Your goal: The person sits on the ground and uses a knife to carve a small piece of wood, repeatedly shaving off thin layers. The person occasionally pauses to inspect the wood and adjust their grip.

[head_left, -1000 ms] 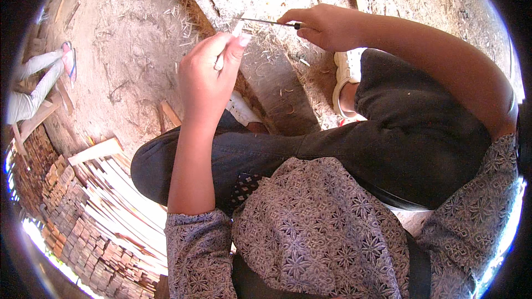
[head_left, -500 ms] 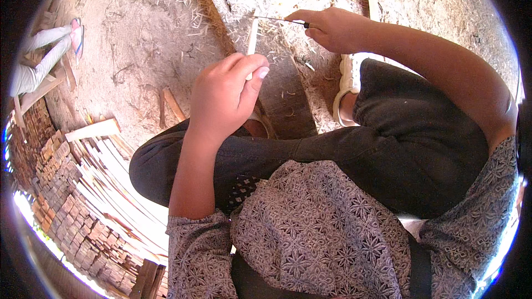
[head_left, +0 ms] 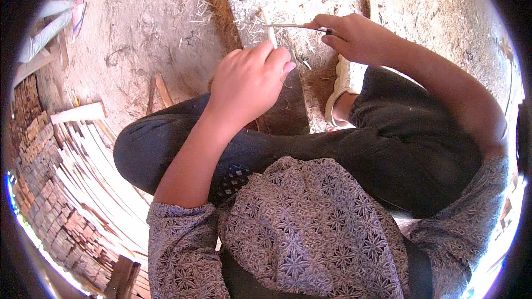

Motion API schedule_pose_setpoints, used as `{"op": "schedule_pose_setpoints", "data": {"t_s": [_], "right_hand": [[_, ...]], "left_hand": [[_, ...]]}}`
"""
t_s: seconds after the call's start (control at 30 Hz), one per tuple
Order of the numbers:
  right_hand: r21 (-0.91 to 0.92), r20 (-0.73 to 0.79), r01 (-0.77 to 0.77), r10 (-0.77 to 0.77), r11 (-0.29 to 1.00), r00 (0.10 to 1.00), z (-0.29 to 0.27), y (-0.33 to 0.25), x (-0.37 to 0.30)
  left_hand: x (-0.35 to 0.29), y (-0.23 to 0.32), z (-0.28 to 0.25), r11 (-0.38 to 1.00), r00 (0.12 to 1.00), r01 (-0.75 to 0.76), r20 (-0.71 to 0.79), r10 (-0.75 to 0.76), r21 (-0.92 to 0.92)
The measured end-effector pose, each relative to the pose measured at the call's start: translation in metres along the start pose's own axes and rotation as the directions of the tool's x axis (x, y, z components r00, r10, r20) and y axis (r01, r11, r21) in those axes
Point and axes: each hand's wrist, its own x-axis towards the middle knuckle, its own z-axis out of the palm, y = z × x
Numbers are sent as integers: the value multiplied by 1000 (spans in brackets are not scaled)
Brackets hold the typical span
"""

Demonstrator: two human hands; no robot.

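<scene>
My left hand (head_left: 249,80) is closed round a pale wooden stick (head_left: 271,37), whose far end points away from me. My right hand (head_left: 354,36) grips a knife by its dark handle, the index finger stretched along the back of the blade. The thin knife blade (head_left: 293,25) reaches left across the stick near its far end. Whether the edge touches the wood I cannot tell. Under both hands lies a wooden plank (head_left: 288,105) on the ground, with pale shavings (head_left: 252,27) scattered about its far part.
Stacked wooden blocks (head_left: 47,199) and long pale strips (head_left: 100,171) lie at my left. An offcut (head_left: 163,90) rests beyond my left knee. At the far left another person's leg and sandalled foot (head_left: 78,16) show. My right shoe (head_left: 344,86) stands beside the plank.
My left hand has shifted right with the stick, its back now turned more upward. The right hand has moved slightly right, and the blade shows broader. The whole view has shifted a little.
</scene>
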Motion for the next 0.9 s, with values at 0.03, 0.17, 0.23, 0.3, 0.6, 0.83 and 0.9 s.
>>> {"op": "schedule_pose_setpoints", "data": {"t_s": [0.03,0.17,0.23,0.3,0.6,0.83,0.9], "right_hand": [[-17,-2,1,-1,1000,1000,-3,-6,-5],[-128,-11,11,-12,992,1000,-6,-26,-19],[-172,14,-15,17,985,1000,-10,-41,-24],[-188,14,16,-14,982,1000,-9,-42,-23],[-273,67,17,1,962,998,7,-10,25],[-207,78,36,-20,978,997,24,41,83],[-108,90,-44,54,993,994,28,50,86]], "left_hand": [[1,-1,1,1000,1000,-11,-14,11,-9],[1,1,2,999,1000,16,20,-15,-46],[1,0,2,997,998,43,55,-40,-57],[2,-2,3,997,997,49,61,-45,-60],[11,-1,7,995,996,-91,-3,91,-51],[12,-8,2,990,998,-62,-15,61,-128],[10,-12,-3,987,998,-59,-28,55,-152]]}}
